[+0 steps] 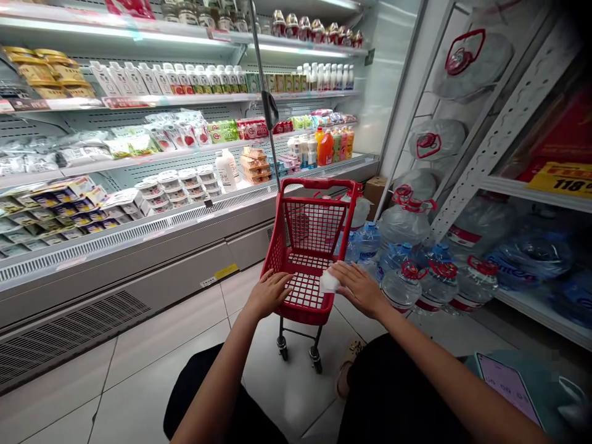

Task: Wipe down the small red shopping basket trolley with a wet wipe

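Observation:
A small red shopping cart point(296, 243) on black wheels stands on the tiled floor just in front of me, its mesh basket bare inside. My left hand point(269, 293) rests on the cart's near left rim with the fingers curled over it. My right hand point(358, 285) is at the near right rim, closed round a crumpled white cloth or tissue point(329, 281) pressed against the basket edge.
An open chiller point(139, 234) with packaged dairy, bottles and jars runs along the left. Large water bottles point(416, 280) are piled on the floor and white racks to the right. A phone point(509, 385) lies at lower right beside my knee.

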A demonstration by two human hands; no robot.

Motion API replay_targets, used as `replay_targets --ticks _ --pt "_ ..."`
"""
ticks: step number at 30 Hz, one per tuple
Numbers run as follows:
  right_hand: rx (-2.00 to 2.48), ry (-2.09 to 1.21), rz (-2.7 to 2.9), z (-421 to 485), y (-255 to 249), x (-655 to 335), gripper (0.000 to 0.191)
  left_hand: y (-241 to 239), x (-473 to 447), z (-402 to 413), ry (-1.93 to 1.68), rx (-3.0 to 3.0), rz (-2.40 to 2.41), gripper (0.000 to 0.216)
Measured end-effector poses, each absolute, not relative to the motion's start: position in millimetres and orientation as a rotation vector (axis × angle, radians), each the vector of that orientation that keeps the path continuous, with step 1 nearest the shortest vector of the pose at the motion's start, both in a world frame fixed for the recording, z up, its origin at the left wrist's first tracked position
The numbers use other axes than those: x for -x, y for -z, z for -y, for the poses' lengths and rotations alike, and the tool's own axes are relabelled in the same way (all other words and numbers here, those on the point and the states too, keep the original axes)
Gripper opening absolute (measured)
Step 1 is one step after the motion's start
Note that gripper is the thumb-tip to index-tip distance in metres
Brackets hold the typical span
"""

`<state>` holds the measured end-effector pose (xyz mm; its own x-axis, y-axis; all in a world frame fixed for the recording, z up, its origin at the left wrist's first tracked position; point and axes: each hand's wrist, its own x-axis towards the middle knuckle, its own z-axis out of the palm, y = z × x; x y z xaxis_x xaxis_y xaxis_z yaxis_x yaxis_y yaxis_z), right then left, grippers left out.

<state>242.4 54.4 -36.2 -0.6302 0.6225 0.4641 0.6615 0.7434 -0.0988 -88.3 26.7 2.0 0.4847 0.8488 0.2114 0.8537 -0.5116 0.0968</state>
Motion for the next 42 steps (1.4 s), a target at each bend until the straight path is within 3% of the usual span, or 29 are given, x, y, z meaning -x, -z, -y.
replay_targets --ticks 6,9,12,20,24,32,37,42 --pt "0.630 0.053 2.520 -69.1 51.8 -196.8 0.049 16.2 27.6 -29.6 0.640 2.423 1.845 0.041" --pt "0.372 0.091 2.545 -79.6 57.1 -189.1 0.033 32.2 16.7 -24.6 0.552 2.441 1.902 0.050" --pt "0.218 0.063 2.572 -114.5 50.4 -198.8 0.032 40.1 28.9 -21.7 0.441 2.519 1.860 0.057" --pt "0.712 0.042 2.418 -220.8 20.6 -234.9 0.039 29.5 80.0 -22.7 0.250 2.760 1.736 0.041" --pt "0.779 0.065 2.354 -176.8 28.9 -195.9 0.038 5.9 114.4 -22.3 0.177 2.750 1.855 0.040" --pt "0.557 0.100 2.535 -70.7 38.8 -96.4 0.059 -27.9 107.2 0.7 0.142 2.620 2.076 0.069" --pt "0.677 0.279 2.458 -107.6 16.7 -162.1 0.071 -5.4 121.7 21.4 0.036 2.463 2.170 0.060" --pt "0.985 0.391 2.260 -140.0 -1.5 -247.8 0.060 3.7 138.2 37.3 0.152 2.413 2.069 0.044"
